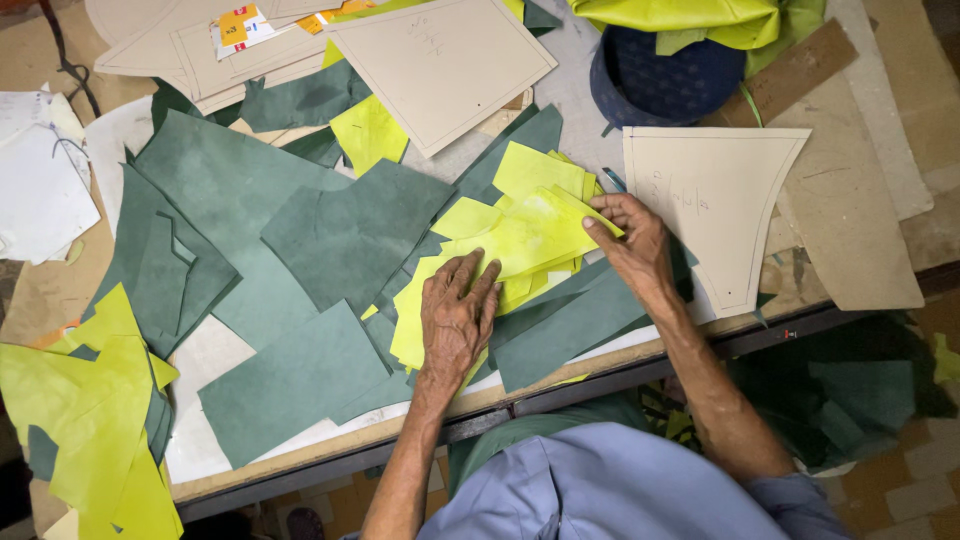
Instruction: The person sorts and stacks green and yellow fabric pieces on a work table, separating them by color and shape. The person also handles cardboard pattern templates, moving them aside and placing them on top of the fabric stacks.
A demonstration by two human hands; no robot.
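Over at my far left, a loose heap of yellow-green cut pieces [95, 420] hangs off the corner of the surface [300, 470], and beside it broad dark green sheets of soft, suede-like material [240, 230] lie overlapping. Moving in, my left hand [455, 320] rests palm down on the stack of bright yellow-green cut pieces [500, 250] in front of me — fingers [470, 275] spread slightly and pressed flat, gripping nothing, just pinning the pile. My right hand [635, 245] sits at the stack's right edge, thumb and fingertips closed on the corner of the top yellow piece, lifting it a little off the ones below. Just right of that hand lies a pale cardboard pattern with curved sides and pencil marks [715, 210], flat on the surface, and beyond it a dark blue cap crown [665, 80] under folded yellow-green cloth [690, 20].

As I judge it, the pieces are thin and slick on one another — if my left palm eases, the whole stack could slide with the top piece. A pinch taking two layers would spoil the count, and the near pieces sit close to the edge, ready to slip to the floor.
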